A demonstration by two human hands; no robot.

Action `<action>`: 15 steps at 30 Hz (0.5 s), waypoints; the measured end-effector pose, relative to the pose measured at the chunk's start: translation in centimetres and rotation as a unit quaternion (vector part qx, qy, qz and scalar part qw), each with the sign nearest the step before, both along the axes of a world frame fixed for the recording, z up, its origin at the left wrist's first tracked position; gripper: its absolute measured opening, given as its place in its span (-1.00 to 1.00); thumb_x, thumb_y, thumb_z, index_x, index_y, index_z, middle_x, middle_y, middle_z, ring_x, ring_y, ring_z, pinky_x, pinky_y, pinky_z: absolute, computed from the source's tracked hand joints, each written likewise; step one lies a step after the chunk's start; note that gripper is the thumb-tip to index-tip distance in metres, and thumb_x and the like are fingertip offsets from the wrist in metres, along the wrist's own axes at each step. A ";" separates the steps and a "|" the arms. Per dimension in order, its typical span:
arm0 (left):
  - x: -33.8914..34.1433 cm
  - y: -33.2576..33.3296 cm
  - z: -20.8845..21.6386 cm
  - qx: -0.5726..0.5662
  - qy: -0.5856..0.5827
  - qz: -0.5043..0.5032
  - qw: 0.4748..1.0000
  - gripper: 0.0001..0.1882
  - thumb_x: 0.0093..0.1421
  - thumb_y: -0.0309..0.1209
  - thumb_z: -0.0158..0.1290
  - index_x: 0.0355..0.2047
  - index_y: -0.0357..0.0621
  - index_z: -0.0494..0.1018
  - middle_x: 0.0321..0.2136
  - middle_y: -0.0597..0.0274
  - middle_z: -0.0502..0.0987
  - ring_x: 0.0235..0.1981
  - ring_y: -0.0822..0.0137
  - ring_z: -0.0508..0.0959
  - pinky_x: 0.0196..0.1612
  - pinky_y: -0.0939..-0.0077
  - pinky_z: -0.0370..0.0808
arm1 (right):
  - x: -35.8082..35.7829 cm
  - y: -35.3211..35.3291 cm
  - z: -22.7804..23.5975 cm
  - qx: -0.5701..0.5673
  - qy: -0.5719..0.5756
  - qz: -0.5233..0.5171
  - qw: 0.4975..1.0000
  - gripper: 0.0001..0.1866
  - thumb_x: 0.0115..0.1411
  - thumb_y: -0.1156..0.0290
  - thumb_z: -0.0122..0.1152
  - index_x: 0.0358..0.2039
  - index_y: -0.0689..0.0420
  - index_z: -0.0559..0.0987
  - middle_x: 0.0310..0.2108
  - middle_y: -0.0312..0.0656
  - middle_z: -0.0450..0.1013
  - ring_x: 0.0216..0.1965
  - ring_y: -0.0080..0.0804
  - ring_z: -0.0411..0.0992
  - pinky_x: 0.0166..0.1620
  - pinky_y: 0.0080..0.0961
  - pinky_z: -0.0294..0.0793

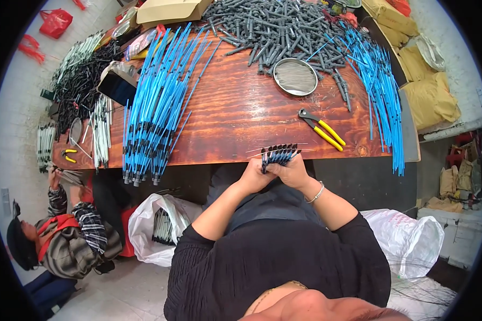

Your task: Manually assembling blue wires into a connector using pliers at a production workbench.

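My left hand point(254, 179) and my right hand point(293, 172) meet at the near edge of the wooden table point(241, 112). Together they grip a small bundle of dark grey plastic pieces point(277, 153), fanned upward, with thin wires sticking out sideways. My right wrist wears a silver bangle. Yellow-handled pliers point(321, 128) lie on the table just beyond my right hand. A round metal dish of thin wires point(295, 77) sits farther back.
A fan of blue tubes with dark ends point(155, 107) covers the left of the table; more blue tubes point(383, 91) lie right. Grey pieces point(273, 27) are heaped at the back. White bags point(155, 227) point(407, 241) stand below. Another person point(64, 235) sits at the left.
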State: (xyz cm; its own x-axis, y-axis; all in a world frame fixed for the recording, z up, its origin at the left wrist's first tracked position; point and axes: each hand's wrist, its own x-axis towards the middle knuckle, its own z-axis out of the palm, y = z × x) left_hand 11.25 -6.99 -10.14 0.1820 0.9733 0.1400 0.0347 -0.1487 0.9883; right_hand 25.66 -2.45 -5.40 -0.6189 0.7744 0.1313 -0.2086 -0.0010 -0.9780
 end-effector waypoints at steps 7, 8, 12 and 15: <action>-5.4 0.8 8.4 -0.140 0.246 -0.190 0.940 -0.66 0.02 -0.48 0.14 -0.16 -0.26 0.45 -0.29 0.15 0.56 -0.23 0.39 0.52 -0.16 0.46 0.44 | 1.1 0.8 0.8 -0.106 0.037 -0.008 0.994 -0.79 0.09 0.34 0.25 -0.40 0.24 0.52 -0.48 -0.24 0.48 -0.43 -0.52 0.45 -0.32 -0.55 0.45; -6.1 1.0 9.0 -0.144 0.131 -0.083 0.977 -0.66 0.02 -0.46 0.15 -0.16 -0.29 0.46 -0.30 0.12 0.57 -0.24 0.38 0.53 -0.16 0.48 0.45 | 1.2 1.4 1.0 -0.113 0.036 -0.010 0.993 -0.76 0.10 0.30 0.25 -0.43 0.24 0.50 -0.49 -0.21 0.48 -0.43 -0.47 0.46 -0.31 -0.51 0.46; -8.9 4.9 10.4 -0.104 0.054 0.125 0.985 -0.65 0.01 -0.38 0.17 -0.19 -0.30 0.49 -0.33 0.10 0.58 -0.30 0.32 0.56 -0.18 0.48 0.46 | 2.1 3.0 2.2 -0.098 0.026 -0.006 0.995 -0.71 0.10 0.25 0.24 -0.43 0.25 0.49 -0.49 -0.21 0.48 -0.44 -0.46 0.46 -0.32 -0.50 0.47; -9.4 10.6 10.9 -0.045 0.143 0.204 0.967 -0.67 0.01 -0.37 0.17 -0.22 -0.30 0.51 -0.34 0.08 0.58 -0.31 0.28 0.57 -0.19 0.47 0.47 | 2.7 4.5 2.6 -0.095 0.029 -0.005 0.995 -0.71 0.10 0.24 0.24 -0.43 0.26 0.49 -0.49 -0.21 0.47 -0.44 -0.46 0.46 -0.32 -0.50 0.47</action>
State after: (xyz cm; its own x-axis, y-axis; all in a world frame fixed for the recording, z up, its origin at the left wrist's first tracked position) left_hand 1.83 3.65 0.78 -0.2009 0.9782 0.0529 0.3464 0.0204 0.9379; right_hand 28.34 2.03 -2.81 -0.6067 0.7948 0.0171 -0.2662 -0.1828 -0.9464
